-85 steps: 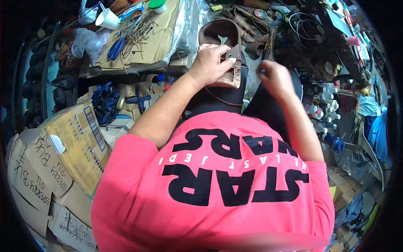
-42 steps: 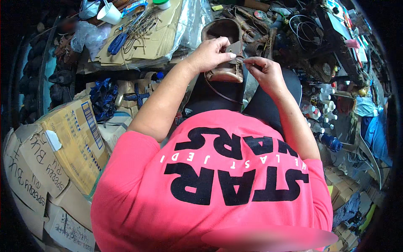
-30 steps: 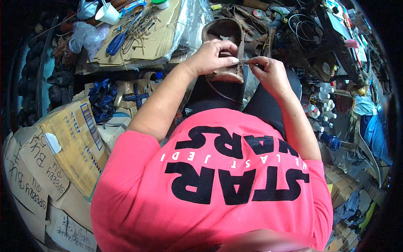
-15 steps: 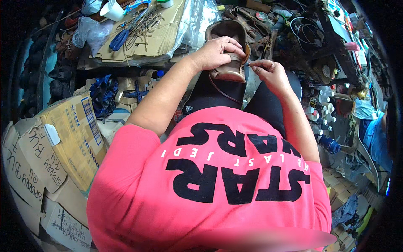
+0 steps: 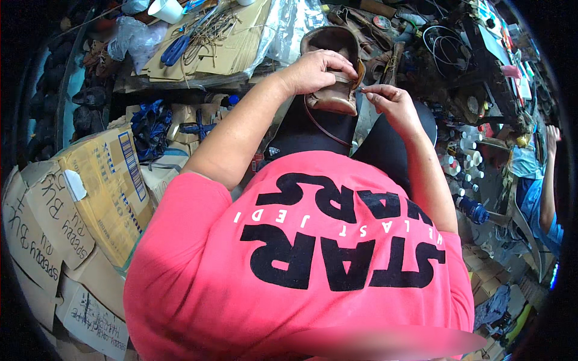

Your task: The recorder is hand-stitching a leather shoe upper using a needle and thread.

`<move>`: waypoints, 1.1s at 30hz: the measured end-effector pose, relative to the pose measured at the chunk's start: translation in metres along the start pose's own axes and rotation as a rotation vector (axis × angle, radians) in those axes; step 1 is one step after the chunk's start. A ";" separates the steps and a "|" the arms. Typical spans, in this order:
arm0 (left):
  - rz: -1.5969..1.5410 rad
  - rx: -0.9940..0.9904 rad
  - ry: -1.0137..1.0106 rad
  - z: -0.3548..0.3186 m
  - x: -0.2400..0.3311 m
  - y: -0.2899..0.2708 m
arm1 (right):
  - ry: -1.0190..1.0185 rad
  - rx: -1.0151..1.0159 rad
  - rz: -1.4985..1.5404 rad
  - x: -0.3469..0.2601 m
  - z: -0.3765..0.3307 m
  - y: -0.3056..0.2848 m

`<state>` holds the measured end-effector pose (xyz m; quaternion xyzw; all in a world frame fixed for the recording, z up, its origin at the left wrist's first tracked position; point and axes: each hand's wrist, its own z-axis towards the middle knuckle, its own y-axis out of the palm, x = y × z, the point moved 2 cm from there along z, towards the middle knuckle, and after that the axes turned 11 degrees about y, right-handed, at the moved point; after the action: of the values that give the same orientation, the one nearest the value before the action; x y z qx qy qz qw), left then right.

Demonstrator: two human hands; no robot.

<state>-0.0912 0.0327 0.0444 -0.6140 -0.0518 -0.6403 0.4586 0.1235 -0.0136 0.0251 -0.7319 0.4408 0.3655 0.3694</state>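
Observation:
A worn brown leather shoe (image 5: 333,103) rests on my dark-trousered thigh, its opening facing up. A thin brown strap (image 5: 322,132) hangs in a curve from its near end down over the thigh. Across the shoe lies my left hand (image 5: 316,71), fingers bent over the upper and gripping its right edge, where an orange-tan lining shows. Just right of that edge, my right hand (image 5: 394,107) has thumb and forefinger pinched together. Whatever sits in that pinch is too small to make out.
On the left, flattened cardboard (image 5: 235,51) carries blue-handled scissors (image 5: 175,50) and loose brown cords. A yellow-brown carton (image 5: 105,180) stands nearer me. Small bottles (image 5: 468,157) crowd the right side. At the far right, another person's arm (image 5: 546,180) shows beside a blue garment.
The shoe and both hands appear slightly farther right in the picture. My left hand still grips the shoe and my right still pinches. The other person's arm has come into view at right.

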 end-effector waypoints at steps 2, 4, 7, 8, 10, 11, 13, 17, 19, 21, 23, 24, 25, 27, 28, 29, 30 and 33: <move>-0.009 -0.003 -0.003 0.000 0.000 -0.001 | -0.007 -0.004 0.018 0.001 0.001 0.000; -0.010 -0.006 0.008 0.000 0.000 -0.001 | -0.007 -0.010 0.026 -0.002 0.001 0.002; 0.059 0.068 0.113 0.004 0.005 0.001 | -0.015 -0.014 0.028 -0.004 0.004 0.006; 0.057 0.064 0.115 0.006 0.007 0.004 | -0.025 -0.014 0.020 -0.005 0.005 0.007; -0.025 0.061 -0.089 0.007 0.006 0.007 | -0.017 0.000 -0.045 -0.009 0.006 0.008; -0.025 0.058 -0.089 0.008 0.006 0.006 | -0.008 0.014 -0.114 -0.011 0.007 0.008; -0.057 -0.025 -0.146 0.009 0.004 0.006 | -0.015 0.010 -0.082 -0.011 0.009 0.010; 0.026 -0.041 -0.020 0.006 0.004 0.000 | -0.083 0.036 -0.008 -0.003 0.007 0.007; 0.033 -0.031 -0.018 0.005 0.002 0.001 | -0.116 0.066 0.015 0.007 0.007 -0.001; 0.004 -0.020 -0.073 0.005 0.006 0.002 | -0.073 0.064 0.058 0.011 0.010 -0.001; 0.037 -0.025 -0.052 0.006 0.003 0.004 | -0.065 0.053 0.073 0.007 0.012 0.005; 0.072 -0.030 -0.029 0.007 0.002 0.005 | -0.068 0.054 0.073 0.006 0.015 0.007; 0.075 -0.029 -0.026 0.007 0.002 0.006 | -0.081 0.024 0.098 0.005 0.020 0.009; 0.115 0.095 0.013 0.008 0.002 0.007 | -0.074 0.010 0.092 0.003 0.024 0.009; 0.118 0.096 0.015 0.008 0.002 0.009 | -0.078 0.010 0.092 0.004 0.024 0.010; 0.158 0.161 -0.034 0.006 0.002 0.010 | -0.102 0.027 0.100 0.004 0.023 0.012; 0.196 0.225 -0.085 0.005 0.002 0.011 | -0.125 0.044 0.108 0.006 0.022 0.012; 0.204 0.286 -0.119 0.008 0.003 0.014 | -0.275 0.099 -0.003 0.000 0.017 0.014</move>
<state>-0.0756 0.0276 0.0417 -0.5813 -0.1067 -0.5391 0.6001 0.1075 -0.0034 0.0139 -0.6565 0.4024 0.4396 0.4624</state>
